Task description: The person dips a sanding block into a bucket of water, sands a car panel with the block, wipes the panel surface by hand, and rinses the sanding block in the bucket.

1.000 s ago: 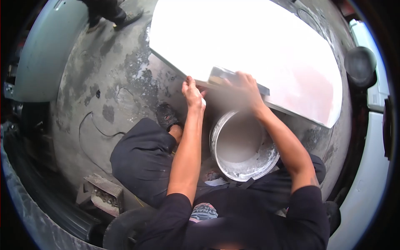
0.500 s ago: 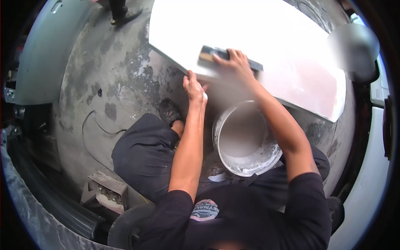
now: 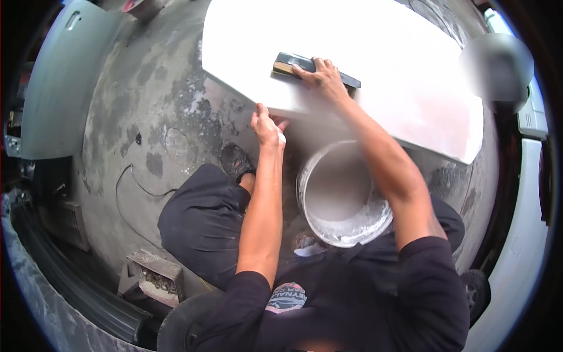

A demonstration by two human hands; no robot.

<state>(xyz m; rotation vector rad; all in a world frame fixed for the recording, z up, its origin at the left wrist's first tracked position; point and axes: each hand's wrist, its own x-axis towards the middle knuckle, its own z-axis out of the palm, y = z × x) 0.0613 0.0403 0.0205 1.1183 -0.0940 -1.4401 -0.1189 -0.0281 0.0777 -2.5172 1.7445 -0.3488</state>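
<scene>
A large white panel (image 3: 387,76) lies in front of me, with faint pinkish patches toward its right end. My right hand (image 3: 325,79) is closed over a long dark sanding block (image 3: 287,60) with a tan underside, flat on the panel's surface. At the panel's near edge is my left hand (image 3: 268,126), its fingers partly curled and thumb up by the rim. Something small and white (image 3: 281,138) shows at its palm side; I cannot make out what it is. Between my legs stands a white bucket (image 3: 305,205), its inside blurred and its wall smeared.
On the left, a grey-green panel (image 3: 64,88) stands upright. A thin cable (image 3: 120,199) trails over the stained concrete floor (image 3: 170,129). Near my left knee sits a dusty box-like part (image 3: 155,276). Long black trim (image 3: 76,276) lies at lower left, a red container (image 3: 141,7) at the top.
The sanding block has slid slightly away from me and left across the panel. My left hand stays by the edge. Another person's leg at the top left has left the view.
</scene>
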